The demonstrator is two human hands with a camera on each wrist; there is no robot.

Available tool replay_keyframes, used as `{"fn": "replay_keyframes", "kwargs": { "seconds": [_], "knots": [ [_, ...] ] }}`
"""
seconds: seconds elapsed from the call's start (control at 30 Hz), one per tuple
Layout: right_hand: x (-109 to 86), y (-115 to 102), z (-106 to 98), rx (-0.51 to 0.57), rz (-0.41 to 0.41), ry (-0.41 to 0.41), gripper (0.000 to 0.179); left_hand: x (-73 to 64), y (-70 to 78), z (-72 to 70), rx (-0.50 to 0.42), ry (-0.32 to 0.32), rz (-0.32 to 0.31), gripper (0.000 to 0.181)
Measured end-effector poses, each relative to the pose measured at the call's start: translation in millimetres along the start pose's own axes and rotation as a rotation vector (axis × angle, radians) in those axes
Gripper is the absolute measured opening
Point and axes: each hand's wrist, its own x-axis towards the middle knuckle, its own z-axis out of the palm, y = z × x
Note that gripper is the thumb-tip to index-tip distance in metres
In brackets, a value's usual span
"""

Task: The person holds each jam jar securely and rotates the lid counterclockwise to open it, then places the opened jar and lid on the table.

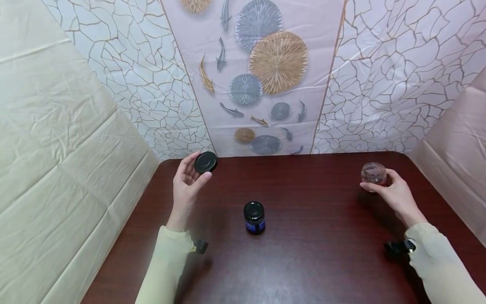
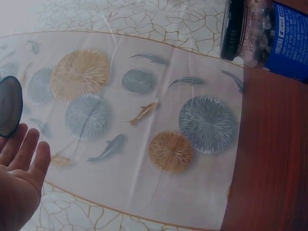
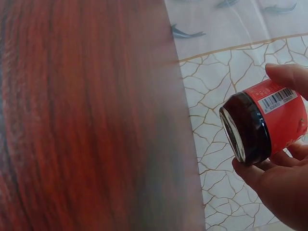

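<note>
In the head view my left hand (image 1: 187, 179) pinches a round black lid (image 1: 206, 162) between thumb and fingers, raised over the table's far left. The left wrist view shows the lid's pale inner face (image 2: 9, 106) at its edge, beside the fingers. On the right, my right hand (image 1: 396, 196) grips a lidless glass jar (image 1: 373, 174) around its side. A red label with a barcode (image 3: 278, 100) wraps this jar, and dark contents show through the glass at its base end. Between the hands stands a second jar (image 1: 255, 220), upright, with a black lid and blue label.
A dark reddish-brown table (image 1: 303, 261) lies under both hands. Behind it hangs a patterned cloth (image 1: 279, 63) with fish and round motifs. Pale cloth sheets rise along the left (image 1: 76, 169) and right sides. A small black device (image 1: 396, 247) is worn at each wrist.
</note>
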Motion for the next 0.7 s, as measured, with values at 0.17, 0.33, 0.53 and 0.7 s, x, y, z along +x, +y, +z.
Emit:
{"fn": "replay_keyframes", "kwargs": {
  "seconds": [0.17,0.33,0.53,0.7],
  "knots": [
    [-1.0,4,1,-0.016,0.009,-0.016,0.072,-0.6,-1.4,-1.1,0.013,-0.006,-0.006,0.057],
    [-2.1,7,0,-0.037,0.025,-0.04,0.075,-0.6,-2.2,-0.9,0.01,-0.011,-0.004,0.058],
    [-1.4,11,0,-0.058,0.041,-0.078,0.08,-2.8,-3.4,0.7,0.003,0.007,-0.023,0.058],
    [-2.4,15,1,-0.07,0.058,-0.095,0.082,-4.3,-4.9,0.9,0.004,0.009,-0.036,0.059]
  ]
}}
